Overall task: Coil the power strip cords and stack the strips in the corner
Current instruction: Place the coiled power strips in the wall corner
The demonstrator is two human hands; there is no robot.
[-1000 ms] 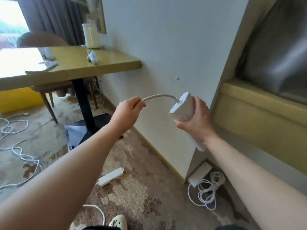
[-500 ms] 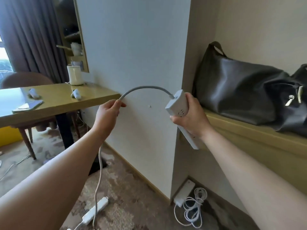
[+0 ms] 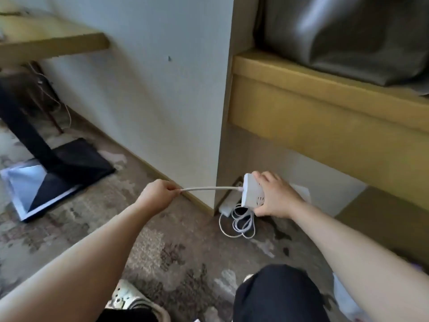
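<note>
Both hands have dropped low — power strip (image 3: 251,191) now just above the coiled strip (image 3: 228,204) in the corner.
Right hand (image 3: 275,196) grips the strip, nearer the corner; left hand (image 3: 157,194) is closed on the cord (image 3: 209,188) — stretched leftward.

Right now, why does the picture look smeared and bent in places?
Head view: the bag on the shelf and the table edge are smeared by motion blur; the right hand and power strip stay fairly sharp; the wide lens bows the wall corner; soft daylight, no hard glare.
</note>
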